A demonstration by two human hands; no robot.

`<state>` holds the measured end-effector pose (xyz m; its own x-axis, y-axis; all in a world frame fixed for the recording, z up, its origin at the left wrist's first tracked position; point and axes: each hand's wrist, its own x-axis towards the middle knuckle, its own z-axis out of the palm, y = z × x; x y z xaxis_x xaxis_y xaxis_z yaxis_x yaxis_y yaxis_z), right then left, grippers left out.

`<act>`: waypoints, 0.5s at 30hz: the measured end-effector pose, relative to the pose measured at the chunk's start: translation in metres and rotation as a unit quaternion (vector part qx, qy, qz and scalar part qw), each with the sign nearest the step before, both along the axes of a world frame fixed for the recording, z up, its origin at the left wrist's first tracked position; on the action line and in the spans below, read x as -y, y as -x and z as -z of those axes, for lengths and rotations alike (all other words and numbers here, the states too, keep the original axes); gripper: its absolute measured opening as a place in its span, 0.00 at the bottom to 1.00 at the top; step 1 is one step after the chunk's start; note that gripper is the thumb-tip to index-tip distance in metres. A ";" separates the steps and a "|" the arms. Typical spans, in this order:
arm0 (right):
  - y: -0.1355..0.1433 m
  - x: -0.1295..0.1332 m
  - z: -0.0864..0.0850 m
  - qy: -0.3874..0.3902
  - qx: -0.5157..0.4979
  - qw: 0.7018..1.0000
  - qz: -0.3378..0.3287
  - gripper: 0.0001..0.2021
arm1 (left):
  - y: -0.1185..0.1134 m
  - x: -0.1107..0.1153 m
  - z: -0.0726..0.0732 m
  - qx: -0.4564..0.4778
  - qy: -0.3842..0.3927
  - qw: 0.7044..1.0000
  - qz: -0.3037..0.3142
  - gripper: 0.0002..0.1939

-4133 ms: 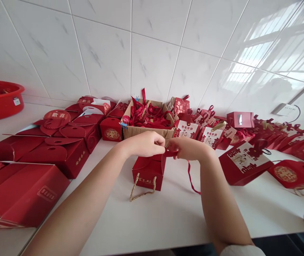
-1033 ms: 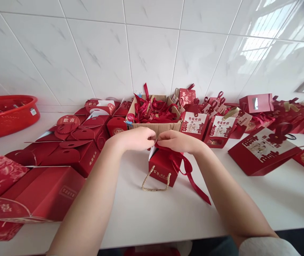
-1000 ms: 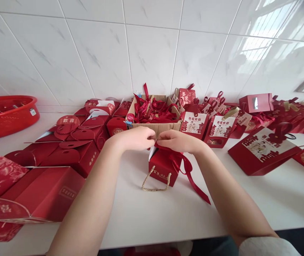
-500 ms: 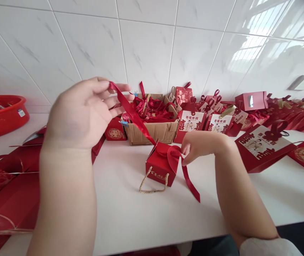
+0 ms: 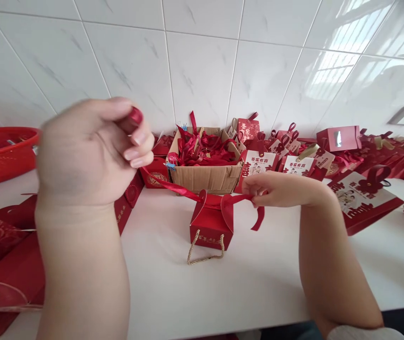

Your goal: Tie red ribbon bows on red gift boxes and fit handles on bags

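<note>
A small red gift box (image 5: 211, 225) with a twisted rope handle (image 5: 205, 259) stands upright on the white table. A red ribbon (image 5: 178, 190) runs through the flaps at its top and stretches out to both sides. My left hand (image 5: 98, 146), raised at the left, has its fingers curled round one length of the ribbon. Close to the box's right side, my right hand (image 5: 276, 189) pinches the other length, and the ribbon's loose tail hangs below its fingers.
Behind the box is a cardboard carton (image 5: 207, 178) full of red ribbons. Red bags with white labels (image 5: 258, 163) line the tiled wall to the right. At the left are a red plastic basin (image 5: 6, 160) and flat red boxes (image 5: 13, 264).
My left hand has moved left and its fingers have curled closed round the ribbon. My right hand has drawn slightly right. The ribbon is straighter, and the box has turned to face me.
</note>
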<state>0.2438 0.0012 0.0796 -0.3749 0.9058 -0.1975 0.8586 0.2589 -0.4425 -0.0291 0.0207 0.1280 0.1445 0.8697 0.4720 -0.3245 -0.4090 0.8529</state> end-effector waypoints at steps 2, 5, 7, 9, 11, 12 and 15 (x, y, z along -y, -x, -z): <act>-0.005 0.008 -0.005 -0.012 -0.024 0.999 0.019 0.04 | -0.004 -0.003 0.004 -0.048 0.013 0.999 -0.004 0.14; -0.011 0.020 -0.012 -0.076 -0.041 0.996 0.029 0.02 | -0.008 -0.009 0.011 -0.085 0.004 0.996 0.005 0.11; -0.014 0.026 -0.015 -0.128 -0.052 0.990 0.026 0.05 | -0.009 -0.011 0.013 -0.087 0.003 0.996 0.007 0.09; -0.017 0.031 -0.019 -0.152 -0.078 0.985 0.021 0.07 | -0.008 -0.011 0.013 -0.070 -0.005 0.998 0.005 0.08; -0.020 0.035 -0.021 -0.138 -0.127 0.982 0.002 0.07 | -0.008 -0.009 0.012 -0.036 -0.023 0.999 0.001 0.10; -0.022 0.036 -0.022 -0.122 -0.164 0.979 -0.014 0.07 | -0.009 -0.007 0.011 -0.016 -0.033 0.999 -0.002 0.11; -0.026 0.035 -0.020 -0.071 -0.310 0.947 -0.052 0.04 | -0.012 -0.002 0.009 0.032 -0.061 0.998 -0.010 0.13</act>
<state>0.2698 -0.0339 0.0991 -0.4678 0.8583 0.2109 0.4118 0.4228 -0.8073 -0.0172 0.0222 0.1193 0.0945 0.8070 0.5829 -0.3676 -0.5158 0.7738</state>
